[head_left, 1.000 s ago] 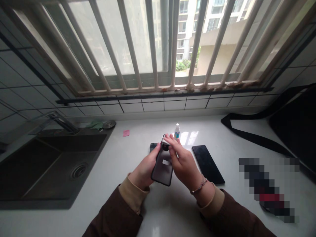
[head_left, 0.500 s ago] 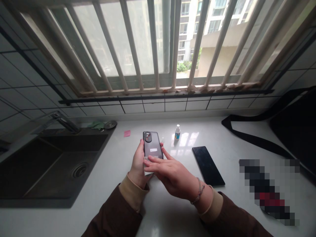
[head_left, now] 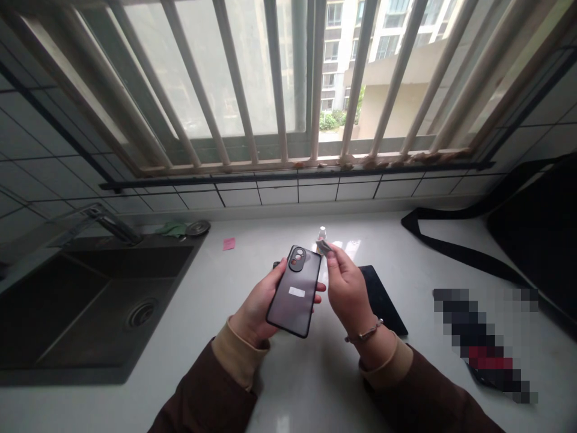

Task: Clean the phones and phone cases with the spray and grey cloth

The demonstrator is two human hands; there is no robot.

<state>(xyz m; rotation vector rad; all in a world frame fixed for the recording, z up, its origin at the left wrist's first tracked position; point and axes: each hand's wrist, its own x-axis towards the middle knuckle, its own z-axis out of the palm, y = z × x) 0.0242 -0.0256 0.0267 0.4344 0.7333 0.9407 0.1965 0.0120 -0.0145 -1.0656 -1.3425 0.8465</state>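
Observation:
My left hand [head_left: 256, 300] is wrapped round a phone case [head_left: 293, 313] with a black rim, smoky see-through back and camera cutout. A small white label [head_left: 296, 292] sits on its back. Whether a phone is inside, I cannot tell. Something small and dark peeks out behind its upper left edge. Up and to the right, my right hand [head_left: 349, 288] pinches a small grey folded cloth [head_left: 323, 246], apart from the case. Behind that cloth stands a small white-capped bottle [head_left: 322, 231], partly hidden. A black phone-like slab [head_left: 383, 304] lies on the counter, partly behind my right hand.
To the left, a dark sink [head_left: 103, 282] with a tap [head_left: 106, 222] is set into the white counter [head_left: 180, 337]. A pink sticky note [head_left: 229, 243] lies near the back. Black straps [head_left: 451, 246] and a blurred-out object [head_left: 487, 349] are on the right. A barred window rises behind.
My right hand has lifted off the case and moved up and right, with the grey cloth in its fingers. The case has shifted right and tilted, so its whole back shows.

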